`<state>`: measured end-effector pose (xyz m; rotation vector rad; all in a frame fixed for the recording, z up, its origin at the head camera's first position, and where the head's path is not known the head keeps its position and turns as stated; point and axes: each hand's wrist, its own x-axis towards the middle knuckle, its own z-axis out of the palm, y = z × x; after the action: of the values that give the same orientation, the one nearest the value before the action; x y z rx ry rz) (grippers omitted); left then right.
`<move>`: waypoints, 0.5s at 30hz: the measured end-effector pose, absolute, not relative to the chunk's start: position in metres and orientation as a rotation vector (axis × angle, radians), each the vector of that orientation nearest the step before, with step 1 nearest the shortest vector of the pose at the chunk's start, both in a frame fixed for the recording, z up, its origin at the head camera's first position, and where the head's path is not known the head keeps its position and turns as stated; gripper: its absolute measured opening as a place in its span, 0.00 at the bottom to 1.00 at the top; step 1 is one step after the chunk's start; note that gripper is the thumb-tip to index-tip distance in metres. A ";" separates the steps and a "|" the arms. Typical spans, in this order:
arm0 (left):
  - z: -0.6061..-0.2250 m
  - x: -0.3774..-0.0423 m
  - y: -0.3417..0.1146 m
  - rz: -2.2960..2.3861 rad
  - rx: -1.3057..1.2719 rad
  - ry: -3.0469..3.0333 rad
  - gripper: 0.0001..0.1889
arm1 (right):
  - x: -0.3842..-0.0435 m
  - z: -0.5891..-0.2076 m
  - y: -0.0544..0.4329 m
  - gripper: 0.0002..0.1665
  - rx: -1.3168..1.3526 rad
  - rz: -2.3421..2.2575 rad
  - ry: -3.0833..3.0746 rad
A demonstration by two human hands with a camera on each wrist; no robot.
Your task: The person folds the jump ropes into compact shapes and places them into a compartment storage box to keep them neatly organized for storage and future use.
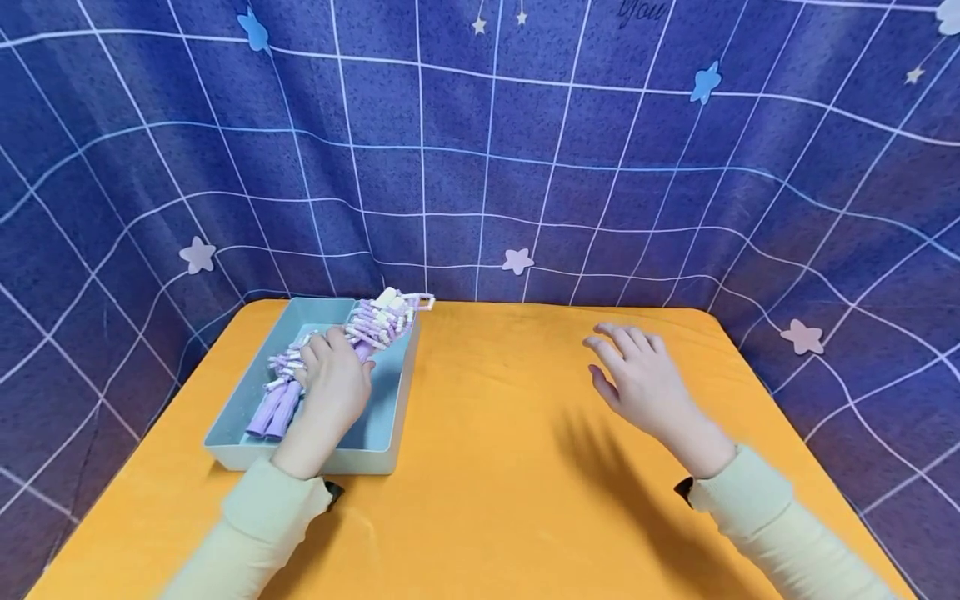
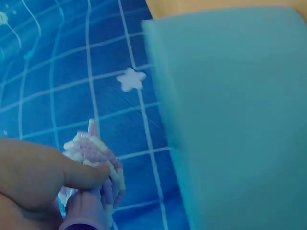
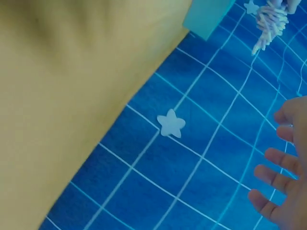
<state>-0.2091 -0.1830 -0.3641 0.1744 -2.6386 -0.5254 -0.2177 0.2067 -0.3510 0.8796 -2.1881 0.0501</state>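
My left hand (image 1: 335, 379) grips the purple handle end of a bundled beaded jump rope (image 1: 382, 321), its white and purple beads sticking out past the fingers to the upper right. In the left wrist view the thumb lies along the handle (image 2: 86, 207) beside the beads. Below this hand, a second beaded jump rope (image 1: 276, 408) with two purple handles lies in the light blue bin (image 1: 386, 425); the hand partly hides it. My right hand (image 1: 637, 375) hovers above the table at the right, fingers spread and loosely bent, holding nothing.
The bin stands at the left of a table with an orange cloth (image 1: 487, 458). Behind and beside the table hangs a blue curtain (image 1: 465, 183) with white grid lines and stars. The right hand's shadow falls on the cloth.
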 end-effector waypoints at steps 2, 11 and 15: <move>-0.371 -0.212 -0.186 -0.522 0.249 -2.642 0.25 | -0.217 -0.356 0.206 0.20 0.870 0.063 -2.203; -0.398 -0.226 -0.185 -0.462 0.447 -2.736 0.33 | -0.214 -0.371 0.198 0.21 0.871 0.100 -2.266; -0.406 -0.228 -0.178 -0.464 0.499 -2.845 0.29 | -0.213 -0.375 0.195 0.21 0.880 0.117 -2.257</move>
<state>-0.2284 -0.1782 -0.4060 0.4986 -2.8448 -0.4637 -0.2134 0.1946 -0.3751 0.8797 -2.2575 0.1169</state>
